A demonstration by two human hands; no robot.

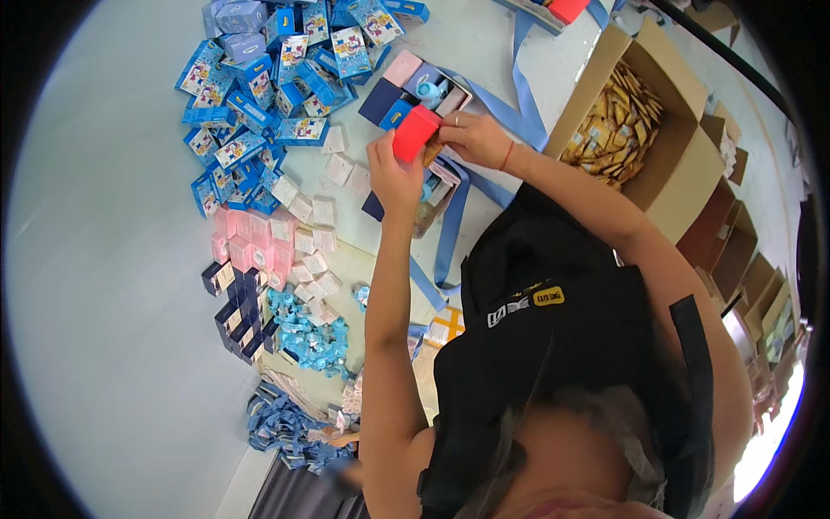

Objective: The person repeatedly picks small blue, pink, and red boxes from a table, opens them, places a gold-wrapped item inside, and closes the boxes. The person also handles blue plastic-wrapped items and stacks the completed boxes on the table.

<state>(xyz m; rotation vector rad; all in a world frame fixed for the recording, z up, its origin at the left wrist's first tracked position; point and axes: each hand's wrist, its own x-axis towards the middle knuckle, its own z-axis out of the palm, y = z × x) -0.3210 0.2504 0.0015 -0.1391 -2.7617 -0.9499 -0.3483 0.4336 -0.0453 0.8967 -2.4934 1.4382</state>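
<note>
My left hand (397, 176) holds a small red box (416, 133) by its lower left side. At the right side of that box, the fingers of my right hand (474, 137), which wears a ring, are closed around something they largely hide. A golden-brown packet (432, 152) shows just below the red box, between the hands. Behind them sits a gift box holding a pink box (402, 68), a dark blue box (384, 102), a bright blue box (396, 115) and a light blue figure-shaped item (429, 91). Another filled gift box (436, 209) lies partly under my forearms.
Blue printed boxes (240, 149) are heaped at the left, near pink boxes (259, 243), white boxes (323, 211), navy boxes (241, 311) and light blue items (311, 334). Blue ribbons (528, 107) trail around. A carton (674, 162) of golden packets stands right. Another person's hand (340, 438) shows below.
</note>
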